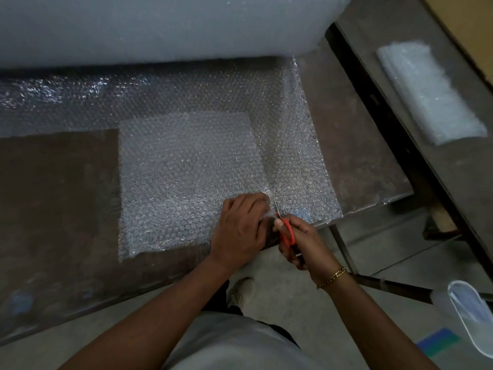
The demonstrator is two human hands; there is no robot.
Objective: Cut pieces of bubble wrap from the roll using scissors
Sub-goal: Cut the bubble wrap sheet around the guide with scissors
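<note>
Big roll of bubble wrap (160,25) lies across the back of the dark bench (53,196), with a sheet (293,156) off it spread flat towards the person, right up to the near edge. On top of that sheet sits a whiter square piece (186,177), its right edge lined up with where the blades are.

The hands are close together at the near edge of the bench. The left hand (237,231) is palm-down on the near right corner of the square piece, fingers bent over it. It could be pinching the edge or just pressing it down, and I honestly can't tell from this angle. The right hand (301,247) is wrapped round the red handles of the scissors (286,233), thumb through a loop, with the thin blades pointing away from the person and into the near edge of the sheet, just beside the left fingertips. There's a gold bracelet (332,276) on the right wrist.

Off to the right, on a separate surface well apart from the cutting, there's a stack of cut pieces (432,92).
</note>
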